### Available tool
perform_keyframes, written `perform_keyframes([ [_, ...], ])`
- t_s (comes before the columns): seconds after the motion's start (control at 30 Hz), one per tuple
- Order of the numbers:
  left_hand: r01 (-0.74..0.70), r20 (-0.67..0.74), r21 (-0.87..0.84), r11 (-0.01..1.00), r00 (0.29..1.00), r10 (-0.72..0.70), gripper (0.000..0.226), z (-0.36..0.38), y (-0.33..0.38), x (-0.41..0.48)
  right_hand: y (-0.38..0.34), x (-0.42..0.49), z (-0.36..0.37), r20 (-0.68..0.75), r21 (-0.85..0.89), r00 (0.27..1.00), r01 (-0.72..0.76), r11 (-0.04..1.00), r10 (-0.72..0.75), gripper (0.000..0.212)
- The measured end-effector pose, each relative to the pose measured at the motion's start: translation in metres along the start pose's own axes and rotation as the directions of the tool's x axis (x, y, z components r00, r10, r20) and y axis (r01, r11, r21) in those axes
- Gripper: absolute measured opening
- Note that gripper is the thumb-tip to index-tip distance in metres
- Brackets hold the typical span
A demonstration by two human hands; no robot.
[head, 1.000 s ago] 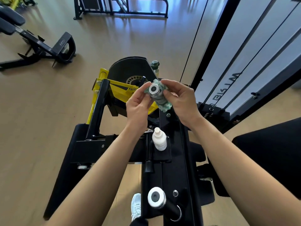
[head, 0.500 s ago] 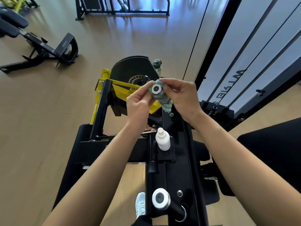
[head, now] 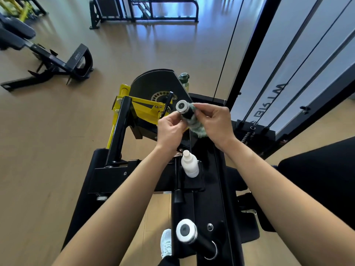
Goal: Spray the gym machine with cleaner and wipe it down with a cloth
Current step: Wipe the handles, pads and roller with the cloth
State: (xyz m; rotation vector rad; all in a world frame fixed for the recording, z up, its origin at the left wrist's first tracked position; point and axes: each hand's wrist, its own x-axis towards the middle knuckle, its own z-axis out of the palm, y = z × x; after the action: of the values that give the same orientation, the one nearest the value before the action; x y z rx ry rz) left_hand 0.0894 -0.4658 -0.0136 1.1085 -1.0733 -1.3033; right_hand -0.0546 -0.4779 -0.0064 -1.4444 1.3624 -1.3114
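The black-and-yellow gym machine (head: 211,189) is cut off by the bottom edge, and both forearms hide parts of its frame. Pale wood floor (head: 48,131) surrounds it, with a cable tower (head: 288,73) to its right and a bench (head: 48,60) far to its left. Above its beam the hands work close together. The right hand (head: 215,121) pinches a green cloth (head: 197,129) round the silver-capped handle (head: 182,106), and the left hand (head: 170,129) curls against the handle's shaft. A white spray bottle (head: 189,166) stands on the machine just below them.

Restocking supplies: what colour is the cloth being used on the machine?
Mottled green cloth, seen best in the head view.
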Motion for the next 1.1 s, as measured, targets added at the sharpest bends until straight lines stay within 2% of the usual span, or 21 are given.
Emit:
perform_keyframes([
  [0.1,-0.112,-0.128,-0.046,0.993,0.986,0.106,0.036,-0.008,0.012,-0.006,-0.015,0.001,0.005,0.024,0.104,0.997,0.076,0.992,-0.079,0.026],
  [0.17,-0.122,-0.169,-0.032,0.992,0.979,0.115,0.039,-0.012,0.011,-0.009,-0.009,0.001,0.004,0.048,0.077,0.995,0.079,0.994,-0.083,0.032],
  [0.23,-0.083,-0.068,0.02,0.996,0.994,0.084,0.035,-0.01,0.005,-0.009,0.004,0.002,-0.001,0.061,-0.038,0.994,0.089,0.995,-0.086,0.031],
  [0.3,0.017,0.052,0.065,0.998,0.998,-0.02,0.031,-0.005,-0.006,-0.008,0.017,0.0,-0.009,0.063,-0.138,0.998,0.022,0.99,-0.013,0.031],
  [0.37,0.145,0.093,0.065,0.987,0.984,-0.151,0.032,-0.004,-0.011,-0.006,0.023,-0.002,-0.013,0.057,-0.215,0.996,-0.055,0.975,0.069,0.033],
  [0.43,0.204,0.104,0.09,0.975,0.971,-0.213,0.033,-0.008,-0.008,-0.007,0.026,-0.004,-0.016,0.023,-0.236,0.995,-0.093,0.967,0.101,0.031],
  [0.5,0.187,0.098,0.125,0.974,0.975,-0.199,0.029,-0.015,0.001,-0.016,0.025,-0.007,-0.021,-0.017,-0.155,0.993,-0.117,0.981,0.115,0.028],
  [0.6,0.09,0.022,0.113,0.989,0.995,-0.093,0.028,-0.027,0.017,-0.042,0.017,-0.024,-0.033,0.019,0.183,0.987,-0.16,0.97,0.16,0.032],
  [0.73,0.028,-0.166,0.131,0.991,0.986,-0.006,0.03,-0.043,0.02,-0.092,0.006,-0.072,-0.062,0.075,0.56,0.968,-0.238,0.794,0.238,0.029],
  [0.83,0.043,-0.275,0.177,0.983,0.961,0.008,0.027,-0.043,0.013,-0.142,0.008,-0.108,-0.092,0.179,0.768,0.94,-0.318,0.556,0.291,0.03],
  [0.9,0.064,-0.36,0.197,0.978,0.933,0.011,0.027,-0.041,0.004,-0.177,0.011,-0.13,-0.112,0.224,0.848,0.924,-0.342,0.405,0.31,0.021],
  [0.97,0.099,-0.451,0.204,0.974,0.892,0.004,0.028,-0.037,-0.008,-0.211,0.015,-0.15,-0.129,0.236,0.888,0.917,-0.338,0.312,0.32,0.016],
  [1.03,0.14,-0.541,0.176,0.974,0.841,-0.023,0.03,-0.029,-0.026,-0.243,0.022,-0.167,-0.145,0.234,0.907,0.915,-0.327,0.265,0.329,0.015],
  [1.1,0.211,-0.6,0.169,0.963,0.797,-0.069,0.029,-0.018,-0.05,-0.275,0.031,-0.184,-0.158,0.238,0.906,0.914,-0.331,0.263,0.329,0.014],
])
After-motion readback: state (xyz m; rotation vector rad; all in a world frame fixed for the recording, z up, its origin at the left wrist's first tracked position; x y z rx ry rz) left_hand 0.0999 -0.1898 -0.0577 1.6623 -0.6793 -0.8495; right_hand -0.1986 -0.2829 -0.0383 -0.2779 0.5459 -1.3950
